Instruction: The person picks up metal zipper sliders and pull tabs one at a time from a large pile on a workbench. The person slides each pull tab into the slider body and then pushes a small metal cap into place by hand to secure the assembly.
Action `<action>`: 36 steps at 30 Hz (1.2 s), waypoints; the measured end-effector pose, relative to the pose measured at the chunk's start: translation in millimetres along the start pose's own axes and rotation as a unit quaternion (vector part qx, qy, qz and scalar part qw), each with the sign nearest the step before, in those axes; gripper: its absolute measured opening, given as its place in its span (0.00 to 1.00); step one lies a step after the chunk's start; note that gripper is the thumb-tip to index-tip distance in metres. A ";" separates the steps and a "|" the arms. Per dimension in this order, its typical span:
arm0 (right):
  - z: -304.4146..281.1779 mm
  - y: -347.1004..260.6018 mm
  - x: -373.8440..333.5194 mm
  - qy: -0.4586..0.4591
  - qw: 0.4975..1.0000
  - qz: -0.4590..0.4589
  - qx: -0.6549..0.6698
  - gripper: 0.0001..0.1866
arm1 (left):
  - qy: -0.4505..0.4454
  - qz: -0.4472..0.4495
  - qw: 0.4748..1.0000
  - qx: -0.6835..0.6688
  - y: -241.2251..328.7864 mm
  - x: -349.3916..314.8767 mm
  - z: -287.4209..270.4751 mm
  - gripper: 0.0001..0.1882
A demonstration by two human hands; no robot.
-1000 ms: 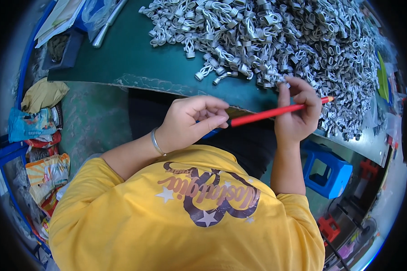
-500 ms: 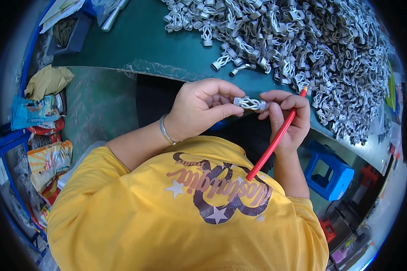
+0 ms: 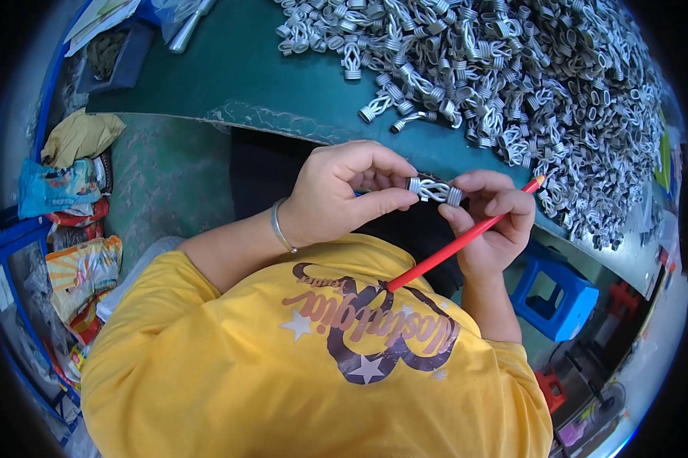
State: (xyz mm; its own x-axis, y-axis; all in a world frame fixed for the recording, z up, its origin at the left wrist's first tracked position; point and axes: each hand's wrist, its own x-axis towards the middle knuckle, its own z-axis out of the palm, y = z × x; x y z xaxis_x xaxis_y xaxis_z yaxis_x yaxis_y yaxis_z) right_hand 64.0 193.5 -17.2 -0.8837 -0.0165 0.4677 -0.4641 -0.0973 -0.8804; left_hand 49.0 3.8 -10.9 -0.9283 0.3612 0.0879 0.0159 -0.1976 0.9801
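Just beyond the yellow shirt, the right hand had a red pencil slanting through its curled fingers, its thumb and forefinger closed about the right end of a silver looped piece, while the left hand pinched the other end. That single piece was in work, held just off the counter's near edge; farther off, to the right, lay a great heap of similar pieces, and I couldn't tell which were finished.
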 end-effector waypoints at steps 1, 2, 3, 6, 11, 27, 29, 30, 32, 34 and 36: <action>0.1 -1.7 1.5 -0.011 1.000 -0.016 -0.009 0.23 | 0.005 -0.020 0.999 -0.031 -1.9 -0.4 1.6 0.12; 0.1 -3.0 3.6 -0.022 0.999 -0.032 -0.019 0.23 | 0.000 -0.036 0.998 -0.047 -2.4 0.2 2.4 0.11; 0.7 -4.0 5.0 -0.032 0.998 -0.048 -0.027 0.23 | -0.005 -0.052 0.997 -0.062 -2.8 0.1 2.7 0.11; 0.9 -4.6 6.4 -0.056 0.996 -0.060 -0.040 0.22 | -0.003 -0.075 0.992 -0.099 -8.5 -0.6 2.4 0.09; -9.8 -6.6 12.4 -0.028 0.993 -0.069 -0.090 0.18 | -0.085 -0.089 0.991 -0.061 -15.3 -8.1 -13.3 0.10; -0.1 18.5 78.9 -0.019 0.911 -0.195 -0.363 0.15 | -0.028 -0.205 0.978 -0.013 -28.5 -12.9 -15.5 0.09; -3.0 18.5 75.7 0.010 0.914 -0.214 -0.344 0.16 | -0.031 -0.188 0.981 -0.018 -18.3 -11.4 -17.4 0.08; -3.2 16.3 72.4 0.036 0.930 -0.196 -0.310 0.15 | -0.026 -0.180 0.983 -0.026 -12.5 -11.0 -18.8 0.07; -5.2 7.8 61.4 0.045 0.962 -0.162 -0.214 0.15 | -0.029 -0.135 0.990 -0.043 -10.5 -11.5 -22.7 0.07; -4.6 -0.8 47.7 0.024 0.993 -0.088 -0.071 0.15 | -0.030 -0.128 0.990 -0.048 3.7 -9.1 -18.3 0.10; 1.8 -2.9 35.1 0.004 0.998 -0.043 0.042 0.15 | -0.017 -0.088 0.991 -0.096 6.1 -5.5 -9.0 0.16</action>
State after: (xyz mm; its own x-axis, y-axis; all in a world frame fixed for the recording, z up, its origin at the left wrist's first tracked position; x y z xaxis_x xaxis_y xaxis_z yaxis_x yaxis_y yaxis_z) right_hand 34.3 191.4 1.9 -0.8413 0.0025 0.5406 -0.5320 -0.1810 -0.8271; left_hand 50.9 -7.6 -7.0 -0.8975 0.4350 -0.0730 -0.2198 -0.2975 0.9291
